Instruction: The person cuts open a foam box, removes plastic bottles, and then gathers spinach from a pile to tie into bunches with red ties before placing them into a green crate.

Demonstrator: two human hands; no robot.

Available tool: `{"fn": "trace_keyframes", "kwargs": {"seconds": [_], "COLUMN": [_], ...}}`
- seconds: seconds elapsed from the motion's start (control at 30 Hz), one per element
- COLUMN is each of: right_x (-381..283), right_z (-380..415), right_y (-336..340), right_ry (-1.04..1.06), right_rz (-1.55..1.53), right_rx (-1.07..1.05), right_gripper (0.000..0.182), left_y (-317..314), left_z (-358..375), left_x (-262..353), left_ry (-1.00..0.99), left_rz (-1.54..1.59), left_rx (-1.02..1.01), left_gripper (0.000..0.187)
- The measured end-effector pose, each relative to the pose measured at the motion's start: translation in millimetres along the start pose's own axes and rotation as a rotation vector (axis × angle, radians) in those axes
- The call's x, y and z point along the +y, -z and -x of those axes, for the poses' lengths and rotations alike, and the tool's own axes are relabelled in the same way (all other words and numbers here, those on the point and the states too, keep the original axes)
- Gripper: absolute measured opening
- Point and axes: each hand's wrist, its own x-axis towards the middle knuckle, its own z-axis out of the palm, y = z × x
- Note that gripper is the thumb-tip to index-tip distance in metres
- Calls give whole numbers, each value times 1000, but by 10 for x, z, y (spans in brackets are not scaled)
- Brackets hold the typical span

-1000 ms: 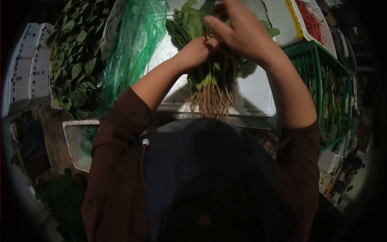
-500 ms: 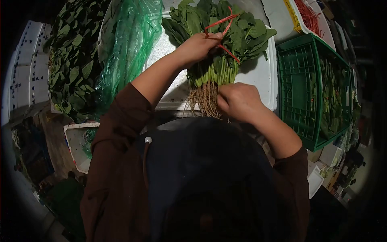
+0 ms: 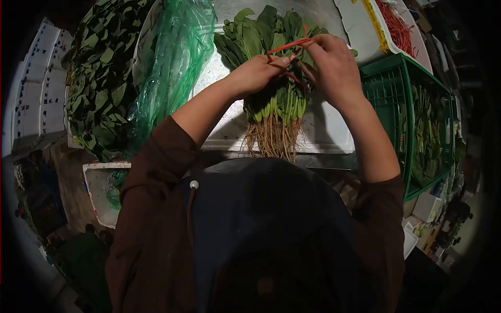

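A bunch of leafy greens [image 3: 276, 107] with roots lies on the white foam surface [image 3: 330, 136], leaves away from me and roots toward me. Around its stems runs a red tie [image 3: 284, 47], its ends sticking up over the leaves. My left hand [image 3: 259, 74] rests on the bunch, its thumb and finger closed on the tie. At the right side of the leaves, my right hand [image 3: 332, 63] pinches the tie's other part between thumb and fingers. The underside of the bunch, where the tie passes, is hidden.
Green plastic bags [image 3: 175, 68] lie to the left, beside a big heap of leafy greens [image 3: 102, 88]. A green crate [image 3: 407, 125] with more bunches stands at right. Red ties [image 3: 399, 31] fill a container at the upper right. A white foam box [image 3: 102, 206] sits lower left.
My right hand has moved up from the roots to the red tie and now grips it. My left hand stays on the tie at nearly the same place.
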Motion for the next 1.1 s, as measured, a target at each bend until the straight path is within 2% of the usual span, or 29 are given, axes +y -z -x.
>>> {"fn": "trace_keyframes", "kwargs": {"seconds": [0.03,0.07,0.1,0.13,0.17,0.23,0.3,0.37,0.4,0.47,0.6,0.67,0.7,0.77,0.9,0.97,1.0,1.07,1.1], "right_x": [-63,-213,-357,-483,-594,-735,-737,-725,-719,-680,-678,-679,-698,-740,-693,-637,-615,-540,-488], "right_z": [19,79,142,255,394,582,618,575,568,523,596,590,603,648,735,659,622,528,449], "right_y": [42,142,238,252,211,100,58,88,75,38,-125,-37,-27,-50,-317,-161,-122,-63,-26], "right_ry": [4,-124,-252,-207,-164,-190,-243,-396,-402,-521,-598,-756,-754,-851,-753,-688,-689,-552,-552], "right_rz": [-1,-96,-190,-201,-208,-192,-215,-183,-185,-181,-230,-398,-396,-478,-264,-187,-190,-277,-276], "right_rx": [0,-86,-174,-318,-458,-660,-707,-691,-691,-590,-557,-445,-445,-279,-287,-479,-480,-21,-23], "right_gripper": [24,18,20,26,32,37,36,34,34,32,30,28,28,31,32,22,22,14,14], "left_y": [17,37,45,26,-10,-67,-106,-37,-16,-37,-51,-18,-4,-2,-61,-33,-26,-11,-11], "left_z": [-32,-78,-103,-92,-77,-65,-39,-45,-52,-40,42,29,17,7,50,48,56,8,-12], "left_x": [-44,-133,-189,-198,-196,-176,-156,-149,-139,-118,-62,-111,-125,-134,-62,-67,-82,-158,-183], "left_ry": [-1,9,20,21,-120,-264,-132,-85,-48,-56,-23,-55,-92,-121,-94,-61,-24,-29,-35], "left_rz": [2,20,39,44,-1,-49,85,22,-41,-60,-113,-119,-127,-136,-153,-170,-185,-103,-22], "left_rx": [3,9,15,17,52,87,103,41,-20,-10,49,45,41,30,9,13,16,6,-7], "left_gripper": [40,39,38,38,38,38,39,39,40,40,43,43,43,43,43,43,43,43,42]}}
